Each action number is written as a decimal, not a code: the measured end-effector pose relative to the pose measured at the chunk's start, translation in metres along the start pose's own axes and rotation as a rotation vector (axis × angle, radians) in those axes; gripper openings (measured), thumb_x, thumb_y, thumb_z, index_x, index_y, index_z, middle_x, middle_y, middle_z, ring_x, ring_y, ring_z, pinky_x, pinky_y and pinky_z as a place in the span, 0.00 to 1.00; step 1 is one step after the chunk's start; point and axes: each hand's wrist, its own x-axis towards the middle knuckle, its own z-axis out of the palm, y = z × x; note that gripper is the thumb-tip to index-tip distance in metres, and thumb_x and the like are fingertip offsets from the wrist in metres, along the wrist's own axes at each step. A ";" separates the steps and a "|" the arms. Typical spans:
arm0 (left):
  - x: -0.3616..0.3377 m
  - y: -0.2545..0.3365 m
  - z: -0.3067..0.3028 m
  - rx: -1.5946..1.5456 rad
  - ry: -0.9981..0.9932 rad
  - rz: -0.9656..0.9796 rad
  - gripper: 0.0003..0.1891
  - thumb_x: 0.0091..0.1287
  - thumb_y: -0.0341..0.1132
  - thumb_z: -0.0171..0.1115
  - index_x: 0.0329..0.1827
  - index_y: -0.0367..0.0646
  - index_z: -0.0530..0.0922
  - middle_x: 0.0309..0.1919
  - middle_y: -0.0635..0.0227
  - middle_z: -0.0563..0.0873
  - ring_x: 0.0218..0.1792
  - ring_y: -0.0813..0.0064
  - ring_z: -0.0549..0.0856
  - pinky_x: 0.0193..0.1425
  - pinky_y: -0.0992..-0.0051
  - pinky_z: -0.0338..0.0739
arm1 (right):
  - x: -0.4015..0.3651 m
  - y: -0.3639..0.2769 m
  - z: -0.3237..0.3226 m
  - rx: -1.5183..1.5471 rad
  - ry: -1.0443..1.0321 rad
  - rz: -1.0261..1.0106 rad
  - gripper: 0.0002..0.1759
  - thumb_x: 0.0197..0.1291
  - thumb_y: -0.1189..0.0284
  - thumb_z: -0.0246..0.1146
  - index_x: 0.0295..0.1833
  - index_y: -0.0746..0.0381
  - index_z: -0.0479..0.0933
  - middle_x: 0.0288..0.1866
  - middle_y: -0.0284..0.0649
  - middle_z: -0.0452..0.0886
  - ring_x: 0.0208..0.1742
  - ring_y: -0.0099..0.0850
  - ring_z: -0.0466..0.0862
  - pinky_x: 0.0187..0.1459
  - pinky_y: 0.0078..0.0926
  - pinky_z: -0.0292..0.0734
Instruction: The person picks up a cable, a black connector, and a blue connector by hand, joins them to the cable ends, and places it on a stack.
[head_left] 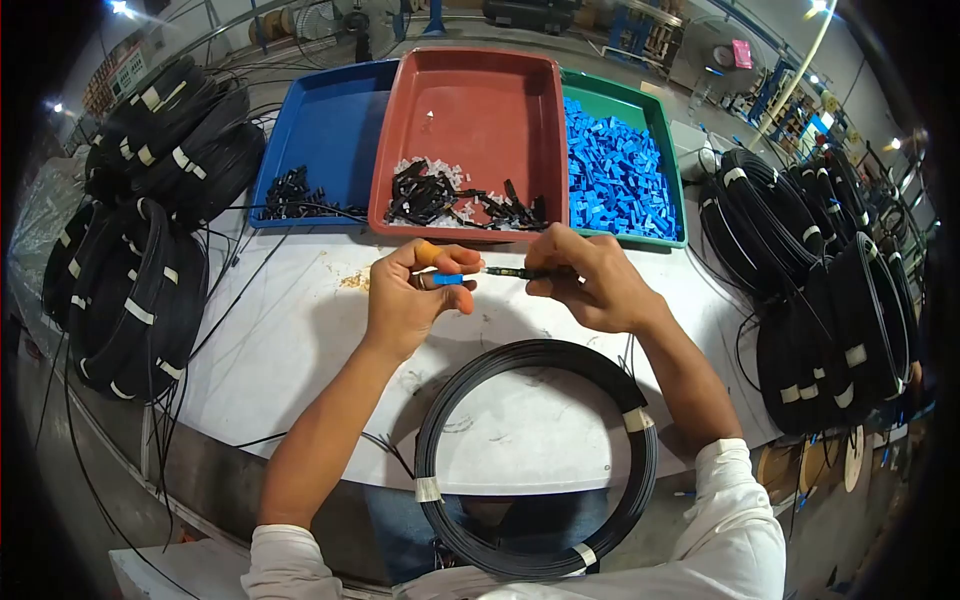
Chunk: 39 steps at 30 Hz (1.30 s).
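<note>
Above the white table, my left hand (415, 290) pinches a small blue plastic connector piece (447, 280) between thumb and fingers; orange covers sit on some fingertips. My right hand (590, 275) is closed on a slim black connector part (512, 272), whose pale tip points left to my left hand's fingertips. Whether the two parts touch is too small to make out. Below both hands a coil of black cable (428, 440), bound with white tape, lies over the table's front edge. One of its cable ends runs up toward my right hand.
Across the back stand a blue tray (335, 100) with black pieces, a red tray (480, 90) with black and clear pieces, and a green tray (640, 95) with many blue pieces. Black cable coils are stacked at left (140, 300) and right (840, 330).
</note>
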 end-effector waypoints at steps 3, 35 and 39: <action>-0.001 -0.002 0.003 -0.032 0.013 -0.022 0.09 0.62 0.18 0.69 0.35 0.39 0.77 0.49 0.54 0.86 0.52 0.58 0.89 0.51 0.65 0.91 | -0.002 -0.003 0.002 -0.021 0.008 -0.029 0.12 0.61 0.80 0.67 0.45 0.66 0.71 0.33 0.51 0.86 0.37 0.50 0.88 0.38 0.39 0.79; -0.003 0.002 0.007 0.371 0.026 0.264 0.29 0.51 0.26 0.82 0.56 0.35 0.78 0.54 0.57 0.87 0.53 0.65 0.88 0.61 0.69 0.82 | -0.002 0.009 0.032 0.136 0.192 0.062 0.11 0.58 0.81 0.71 0.42 0.67 0.75 0.37 0.48 0.89 0.38 0.36 0.91 0.41 0.29 0.84; 0.000 0.009 -0.005 0.725 -0.021 0.667 0.25 0.52 0.33 0.82 0.52 0.37 0.82 0.47 0.58 0.90 0.50 0.68 0.90 0.54 0.71 0.84 | -0.001 0.012 0.027 0.247 0.163 0.153 0.10 0.61 0.80 0.71 0.42 0.68 0.75 0.36 0.46 0.89 0.40 0.32 0.91 0.42 0.28 0.84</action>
